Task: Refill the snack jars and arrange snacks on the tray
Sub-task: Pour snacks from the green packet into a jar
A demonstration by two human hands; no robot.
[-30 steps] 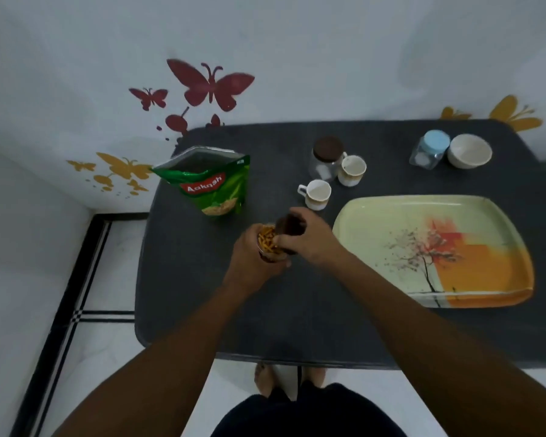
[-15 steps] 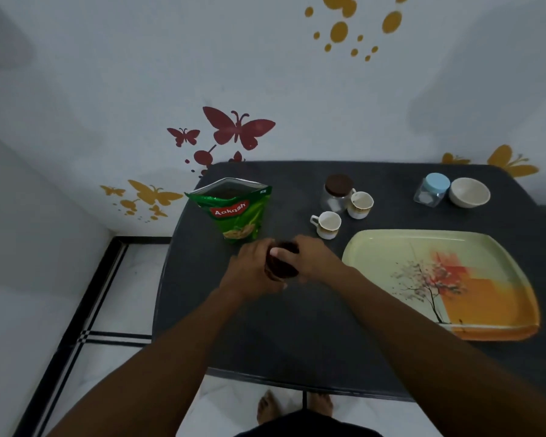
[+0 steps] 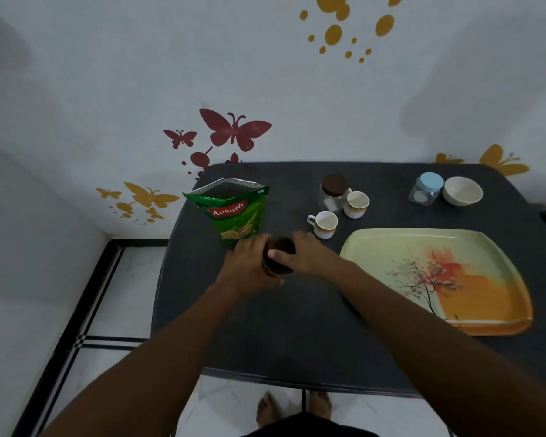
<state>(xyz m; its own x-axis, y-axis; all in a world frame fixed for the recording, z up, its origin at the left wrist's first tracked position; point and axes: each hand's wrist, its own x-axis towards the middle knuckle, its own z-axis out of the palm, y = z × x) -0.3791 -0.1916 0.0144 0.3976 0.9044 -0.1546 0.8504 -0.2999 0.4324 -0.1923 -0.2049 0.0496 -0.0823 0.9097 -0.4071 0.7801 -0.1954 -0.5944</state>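
Note:
A small snack jar stands on the dark table [image 3: 297, 326] just in front of an opened green snack pouch [image 3: 230, 209]. My left hand [image 3: 249, 263] grips the jar's body, which is mostly hidden. My right hand [image 3: 303, 255] grips the brown lid [image 3: 281, 247] sitting on top of the jar. A yellow and orange tray [image 3: 473, 244] lies empty to the right of my hands.
Behind the tray stand two white cups [image 3: 323, 223] [image 3: 356, 204], a brown-lidded glass jar [image 3: 332, 192], a blue-lidded jar [image 3: 426, 189] and a white bowl [image 3: 462, 190]. The wall is close behind the table. My feet show below the front edge.
A second ago the jar was uncovered with orange snacks showing and the lid beside it. Now the lid sits on top. The camera has tilted up, showing more wall.

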